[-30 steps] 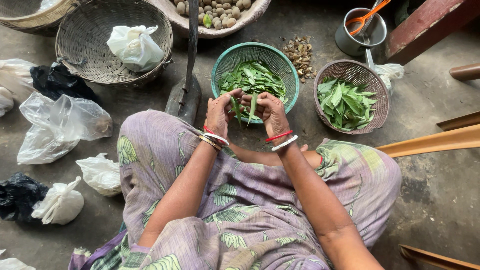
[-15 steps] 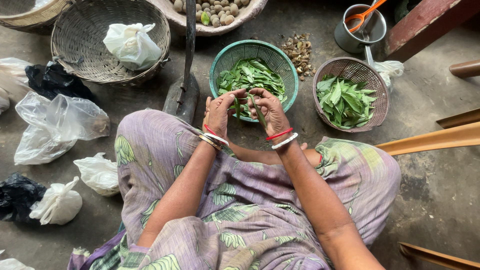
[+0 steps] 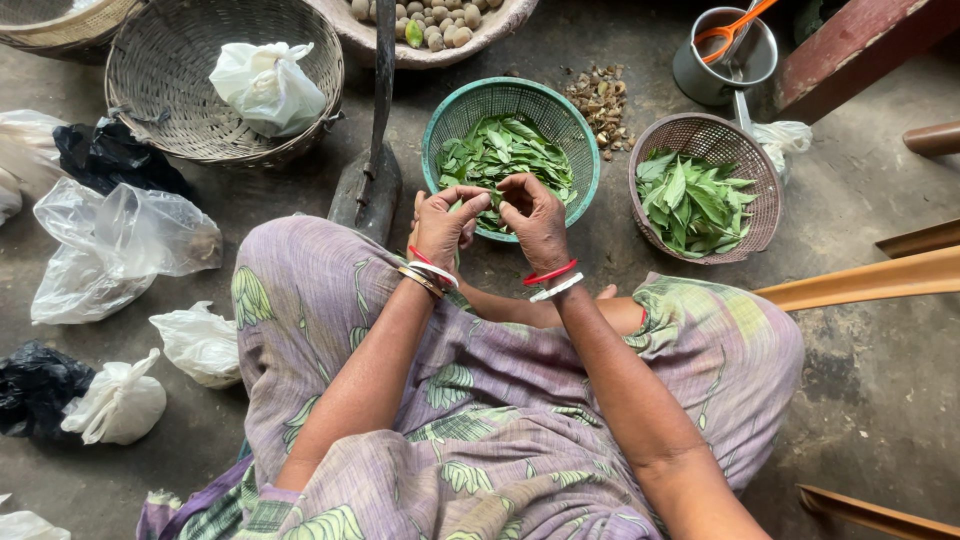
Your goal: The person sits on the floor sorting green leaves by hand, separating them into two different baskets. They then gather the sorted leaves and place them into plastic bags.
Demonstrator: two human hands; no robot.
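We see the left hand (image 3: 440, 222) and right hand (image 3: 535, 218) meeting over the near rim of the green basket (image 3: 580, 135), fingertips pinched together on a leaf (image 3: 490, 205). The leaf is mostly hidden, so we cannot tell its direction.

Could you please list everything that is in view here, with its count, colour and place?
green basket: one, teal, before the hands, holding green leaves
brown basket: one, right, with larger leaves
wicker basket: one, tan, upper left, holding a white bag
nut tray: one, top centre
metal cup: one, grey, top right, orange spoon inside
plastic bags: several, clear, white, black, on the floor left
left hand: fingers pinching a leaf over the green basket
right hand: fingers on the same leaf
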